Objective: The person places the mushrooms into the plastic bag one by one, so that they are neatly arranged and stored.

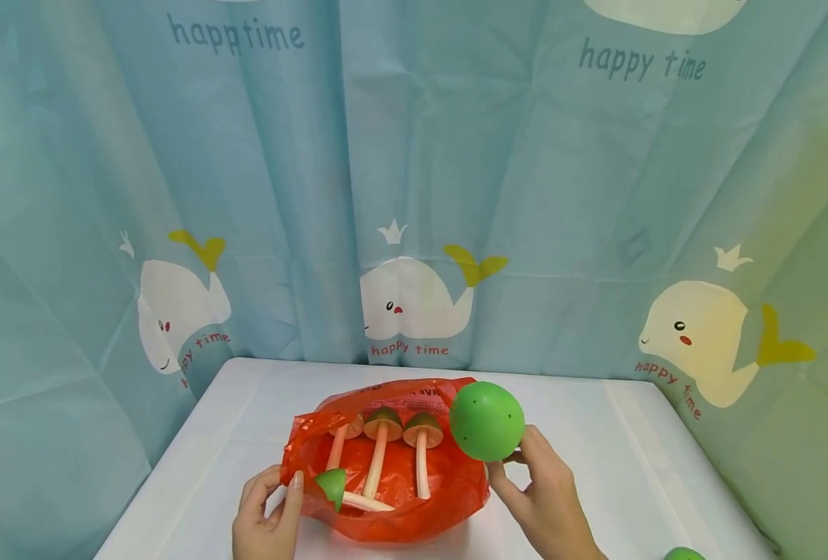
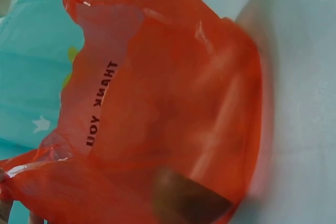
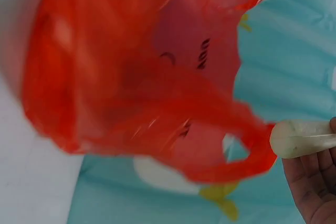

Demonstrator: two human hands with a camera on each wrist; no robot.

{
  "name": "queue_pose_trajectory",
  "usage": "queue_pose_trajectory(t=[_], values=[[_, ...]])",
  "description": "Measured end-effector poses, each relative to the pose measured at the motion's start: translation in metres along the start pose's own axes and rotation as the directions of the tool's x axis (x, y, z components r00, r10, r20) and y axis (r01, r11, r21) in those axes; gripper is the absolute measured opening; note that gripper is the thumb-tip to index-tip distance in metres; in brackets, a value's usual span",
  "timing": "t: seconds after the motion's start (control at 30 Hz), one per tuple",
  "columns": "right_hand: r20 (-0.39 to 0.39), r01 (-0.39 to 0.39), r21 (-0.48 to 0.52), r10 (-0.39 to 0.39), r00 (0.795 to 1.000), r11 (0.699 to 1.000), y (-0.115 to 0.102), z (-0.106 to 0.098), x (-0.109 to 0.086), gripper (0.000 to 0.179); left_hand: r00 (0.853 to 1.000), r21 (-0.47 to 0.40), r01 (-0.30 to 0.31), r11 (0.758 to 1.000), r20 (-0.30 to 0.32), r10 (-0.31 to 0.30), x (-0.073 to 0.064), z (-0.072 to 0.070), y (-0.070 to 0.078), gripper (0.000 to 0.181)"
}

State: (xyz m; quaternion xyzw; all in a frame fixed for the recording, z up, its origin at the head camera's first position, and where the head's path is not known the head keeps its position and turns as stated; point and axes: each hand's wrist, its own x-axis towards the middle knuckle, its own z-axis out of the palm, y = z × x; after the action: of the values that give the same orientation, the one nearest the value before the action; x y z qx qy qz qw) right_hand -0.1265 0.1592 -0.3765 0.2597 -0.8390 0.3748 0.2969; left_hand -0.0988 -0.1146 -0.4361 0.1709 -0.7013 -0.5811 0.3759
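Observation:
A red plastic bag (image 1: 386,525) lies on the table with its mouth open toward me. My left hand (image 1: 267,513) pinches the left edge of its mouth; in the left wrist view only a few fingertips (image 2: 4,198) show at the bag's gathered corner. Several toy mushrooms (image 1: 377,459) with green caps and long pale stems lie inside. My right hand (image 1: 550,494) holds another green-capped mushroom (image 1: 487,421) over the right edge of the mouth, its cap facing up. In the right wrist view, a pale stem (image 3: 302,137) lies across the fingers, right at the bag's handle loop (image 3: 252,161).
A white table (image 1: 596,451) carries the bag. Part of another green, rounded thing (image 1: 683,554) shows at the bottom right. A light blue curtain (image 1: 561,233) printed with whales hangs behind the table and along its sides.

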Motion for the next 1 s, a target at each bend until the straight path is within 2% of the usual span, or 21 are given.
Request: queue_pose_trajectory(t=[0.17, 0.27, 0.47, 0.7, 0.8, 0.93, 1.0], values=[[0.011, 0.159, 0.093, -0.161, 0.987, 0.983, -0.01, 0.015, 0.011, 0.045, 1.0, -0.019, -0.019, 1.0, -0.021, 0.018, -0.002, 0.001, -0.003, 0.008], [0.033, 0.219, 0.104, -0.223, 0.974, 0.97, -0.017, 0.024, 0.017, 0.042, 0.999, 0.002, -0.031, 1.0, -0.025, 0.031, -0.002, 0.002, -0.003, 0.008], [0.139, 0.301, 0.095, -0.312, 0.94, 0.949, -0.029, 0.04, 0.028, 0.028, 0.999, 0.009, -0.045, 0.999, -0.03, 0.045, -0.001, 0.004, -0.005, 0.008], [0.245, 0.322, 0.036, -0.321, 0.915, 0.946, -0.037, 0.062, 0.035, 0.025, 1.0, -0.031, -0.012, 0.999, -0.016, 0.012, 0.0, 0.002, -0.006, 0.008], [0.289, 0.318, -0.002, -0.304, 0.908, 0.948, -0.038, 0.07, 0.036, 0.027, 1.0, -0.048, -0.023, 0.999, -0.011, 0.022, 0.0, 0.001, -0.007, 0.008], [0.316, 0.329, -0.042, -0.3, 0.9, 0.943, -0.036, 0.078, 0.037, 0.026, 1.0, -0.079, -0.03, 0.996, -0.01, 0.029, 0.001, 0.001, -0.007, 0.008], [0.337, 0.332, -0.052, -0.296, 0.894, 0.942, -0.034, 0.082, 0.038, 0.025, 1.0, -0.084, -0.011, 0.996, -0.009, 0.01, 0.001, 0.0, -0.006, 0.008]])
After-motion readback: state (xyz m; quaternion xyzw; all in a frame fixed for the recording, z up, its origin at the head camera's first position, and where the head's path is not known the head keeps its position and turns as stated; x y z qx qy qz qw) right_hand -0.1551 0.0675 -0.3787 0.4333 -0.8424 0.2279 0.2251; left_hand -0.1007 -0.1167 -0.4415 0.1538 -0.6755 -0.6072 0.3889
